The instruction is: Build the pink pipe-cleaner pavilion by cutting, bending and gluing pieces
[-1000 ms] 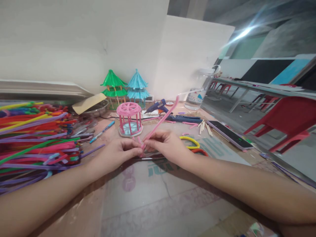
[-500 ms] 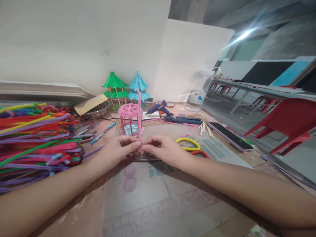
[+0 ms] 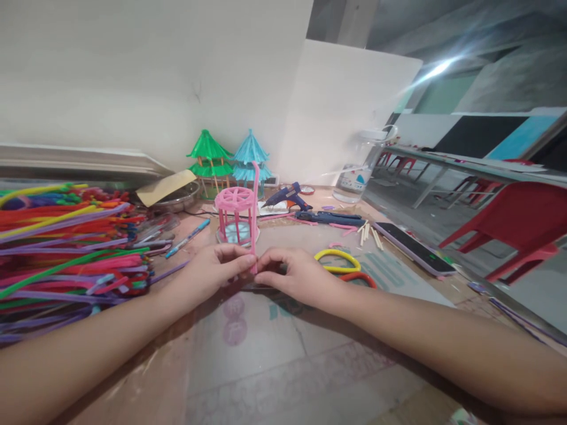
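Observation:
A pink pipe cleaner (image 3: 254, 206) stands upright, bent over at its top, with its lower end pinched in my left hand (image 3: 225, 264). My right hand (image 3: 290, 271) has its thumb and index fingertips at that same lower end, curled in a pinch against it. Just behind the hands is a small pink pavilion frame (image 3: 235, 215) with a wheel-like top, thin posts and a pale blue floor. Yellow and orange scissor handles (image 3: 339, 261) show beyond my right hand; the blades are hidden.
Many coloured pipe cleaners (image 3: 66, 254) are heaped at the left. Behind are green (image 3: 208, 159) and blue (image 3: 250, 156) roofed models, a glue gun (image 3: 286, 195), a blue-handled tool (image 3: 330, 218), a water jug (image 3: 354, 174), short sticks (image 3: 365, 233), a phone (image 3: 414, 248) and a marker (image 3: 188, 237).
The view has shifted slightly. My right thumb and index finger have opened a little wider around the pipe cleaner's lower end; my left hand keeps its pinch.

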`<state>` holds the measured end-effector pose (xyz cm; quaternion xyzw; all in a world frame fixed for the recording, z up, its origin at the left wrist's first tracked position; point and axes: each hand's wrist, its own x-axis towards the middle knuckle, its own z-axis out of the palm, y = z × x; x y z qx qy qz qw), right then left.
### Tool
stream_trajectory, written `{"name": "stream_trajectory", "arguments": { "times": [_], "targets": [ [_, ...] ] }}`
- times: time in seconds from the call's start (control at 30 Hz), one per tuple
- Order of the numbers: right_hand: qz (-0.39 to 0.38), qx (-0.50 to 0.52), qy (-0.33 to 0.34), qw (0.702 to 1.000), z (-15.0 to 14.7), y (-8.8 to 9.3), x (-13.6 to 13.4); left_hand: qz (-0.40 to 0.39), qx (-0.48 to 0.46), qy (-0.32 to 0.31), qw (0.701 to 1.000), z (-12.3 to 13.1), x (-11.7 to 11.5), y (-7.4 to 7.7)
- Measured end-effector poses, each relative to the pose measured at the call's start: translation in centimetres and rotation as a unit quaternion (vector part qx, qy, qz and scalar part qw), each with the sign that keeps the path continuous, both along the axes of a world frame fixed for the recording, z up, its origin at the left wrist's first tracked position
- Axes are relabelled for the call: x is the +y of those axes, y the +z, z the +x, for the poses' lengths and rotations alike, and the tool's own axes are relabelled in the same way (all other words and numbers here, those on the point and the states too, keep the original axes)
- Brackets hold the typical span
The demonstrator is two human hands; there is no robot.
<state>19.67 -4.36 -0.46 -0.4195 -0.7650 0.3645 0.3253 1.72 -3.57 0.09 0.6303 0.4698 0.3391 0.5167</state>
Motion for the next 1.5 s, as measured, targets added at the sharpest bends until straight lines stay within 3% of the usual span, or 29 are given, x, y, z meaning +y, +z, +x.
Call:
{"name": "stream_trajectory", "arguments": {
  "times": [0.3, 0.8, 1.17, 1.5],
  "targets": [
    [0.055, -0.005, 0.005, 0.998, 0.20, -0.46, -0.11, 0.009, 0.007, -0.002, 1.000, 0.04, 0.16, -0.08],
    [0.052, -0.038, 0.000, 0.998, 0.13, -0.20, -0.12, 0.020, 0.020, 0.002, 1.000, -0.02, 0.07, -0.11],
    [-0.106, 0.040, 0.000, 0.994, 0.08, 0.25, 0.35, -0.002, 0.005, 0.001, 1.000, 0.02, 0.06, -0.25],
    [-0.124, 0.061, -0.002, 0.990, 0.00, 0.37, 0.29, 0.002, -0.008, 0.002, 1.000, -0.15, 0.04, -0.25]
  ]
}}
